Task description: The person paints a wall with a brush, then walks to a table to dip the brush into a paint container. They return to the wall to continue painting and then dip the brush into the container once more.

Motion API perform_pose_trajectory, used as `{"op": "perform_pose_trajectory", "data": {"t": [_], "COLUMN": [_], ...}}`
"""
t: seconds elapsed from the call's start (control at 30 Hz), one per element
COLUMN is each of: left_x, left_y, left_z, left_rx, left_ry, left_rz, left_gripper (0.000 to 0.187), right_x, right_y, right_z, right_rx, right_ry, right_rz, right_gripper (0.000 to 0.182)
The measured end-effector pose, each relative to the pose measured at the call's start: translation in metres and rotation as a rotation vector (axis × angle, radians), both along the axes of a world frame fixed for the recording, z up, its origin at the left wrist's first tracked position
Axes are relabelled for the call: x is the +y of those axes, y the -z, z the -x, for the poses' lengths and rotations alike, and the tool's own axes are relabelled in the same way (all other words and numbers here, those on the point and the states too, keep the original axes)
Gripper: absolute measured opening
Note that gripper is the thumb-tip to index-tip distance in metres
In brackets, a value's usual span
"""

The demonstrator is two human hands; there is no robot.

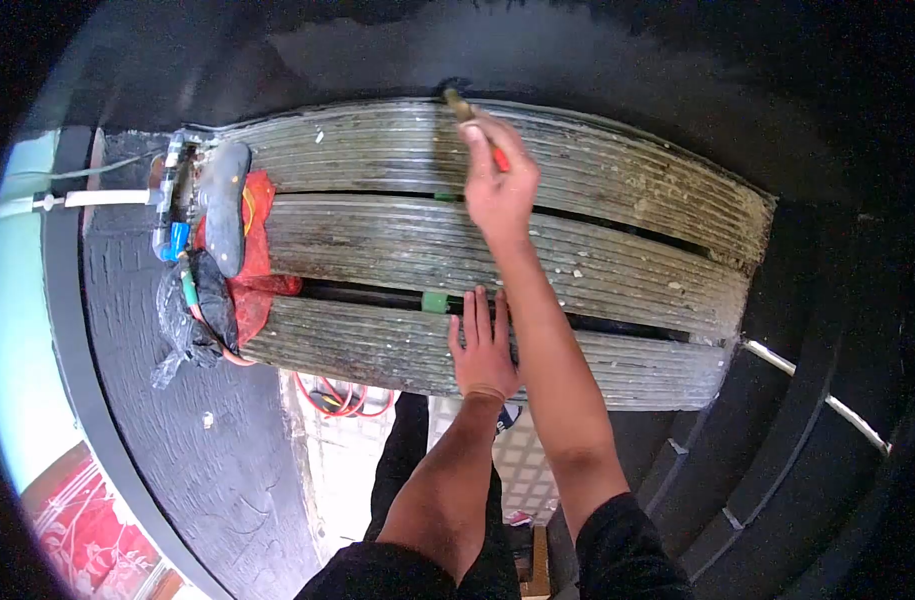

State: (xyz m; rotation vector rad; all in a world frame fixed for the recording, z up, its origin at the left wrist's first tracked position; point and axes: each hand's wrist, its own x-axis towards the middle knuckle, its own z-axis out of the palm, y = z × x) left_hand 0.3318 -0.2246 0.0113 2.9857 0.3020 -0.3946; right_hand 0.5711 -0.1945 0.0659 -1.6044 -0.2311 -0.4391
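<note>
Grey slats under the flat, splayed left hand — right hand curled round a brush, probably, tip blurred.

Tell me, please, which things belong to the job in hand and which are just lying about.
Likely the job's:
brush, in right hand
dark surface
planks under left hand

Likely lying about:
grey sole-shaped piece
red plastic
black bag

The bench has three wide boards with lots of thin lines and dark gaps between them. Little white bits dot the wood. At the left end, a grey shoe-shaped thing partly covers a crumpled red bag. The left hand lies flat on the nearest board.
</note>
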Motion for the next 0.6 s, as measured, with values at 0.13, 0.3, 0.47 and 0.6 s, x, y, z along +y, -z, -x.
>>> {"op": "perform_pose_trajectory", "data": {"t": [0.13,0.3,0.47,0.6], "left_x": [0.002,0.003,0.002,0.007], "left_y": [-0.014,-0.015,0.004,0.012], "left_z": [-0.008,-0.009,-0.002,0.004], "left_rx": [-0.027,-0.057,0.001,0.434], "left_ry": [-0.058,-0.076,0.005,0.283], "left_rz": [0.174,0.237,0.067,0.181], "left_gripper": [0.093,0.086,0.078,0.070], "right_x": [-0.039,-0.092,-0.015,0.089], "right_y": [0.010,0.029,0.018,0.003], "right_z": [-0.003,-0.015,-0.012,0.005], "right_rx": [0.055,0.114,0.017,0.074], "right_ry": [0.171,0.519,0.530,0.196], "right_rz": [0.010,-0.043,0.143,0.085], "right_gripper": [0.016,0.019,0.019,0.019]}}
